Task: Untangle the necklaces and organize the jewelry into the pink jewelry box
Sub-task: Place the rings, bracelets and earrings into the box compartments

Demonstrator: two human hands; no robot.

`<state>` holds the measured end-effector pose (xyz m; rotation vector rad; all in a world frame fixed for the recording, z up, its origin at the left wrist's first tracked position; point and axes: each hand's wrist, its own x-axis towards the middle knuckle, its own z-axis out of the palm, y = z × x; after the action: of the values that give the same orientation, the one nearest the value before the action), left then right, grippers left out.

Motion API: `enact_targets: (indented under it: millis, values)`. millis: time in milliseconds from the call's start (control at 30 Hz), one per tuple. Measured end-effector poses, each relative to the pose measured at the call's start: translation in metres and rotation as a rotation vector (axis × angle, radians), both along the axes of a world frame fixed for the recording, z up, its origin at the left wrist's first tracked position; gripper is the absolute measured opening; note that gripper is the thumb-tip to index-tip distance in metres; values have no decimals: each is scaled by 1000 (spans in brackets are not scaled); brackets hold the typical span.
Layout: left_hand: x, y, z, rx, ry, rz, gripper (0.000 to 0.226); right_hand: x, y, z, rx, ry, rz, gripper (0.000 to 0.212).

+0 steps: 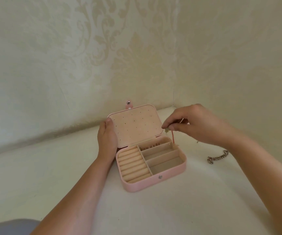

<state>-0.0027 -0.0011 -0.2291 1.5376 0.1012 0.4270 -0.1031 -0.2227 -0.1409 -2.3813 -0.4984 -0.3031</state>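
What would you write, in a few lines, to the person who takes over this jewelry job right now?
Left hand: holds the left edge of the open lid, steadying it.
Right hand: pinches a red cord that hangs over the right end of the back compartment of the pink jewelry box.
Done: one beaded chain lies in that back compartment.
Left: lower the red cord in, then fetch the silver chain from the white surface on the right. The ring rolls look unused.

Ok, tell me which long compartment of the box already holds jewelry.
The farthest one, by the lid: a beaded chain lies there; the nearer two show none.
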Motion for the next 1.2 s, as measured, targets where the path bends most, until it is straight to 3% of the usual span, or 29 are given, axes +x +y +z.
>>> enact_targets:
  millis: [100,267,467,667,800,933,1200]
  values:
    - [1,0,-1,15,-7,3,35,2,17,-11,155,-64,54,19]
    - [2,1,-1,26,-16,5,34,4,37,-28,305,-11,126,19]
    - [1,2,0,69,-42,11,35,8,48,-40,263,-56,183,16]
    - [0,1,2,89,-34,14,32,14,46,-39,393,-63,147,32]
    - [-2,0,3,60,-15,1,32,19,40,-41,397,-31,115,30]
    - [-2,1,2,27,-7,-15,32,23,26,-39,287,42,90,25]
    - [-1,0,2,6,8,-23,30,30,-12,-30,-217,219,66,19]
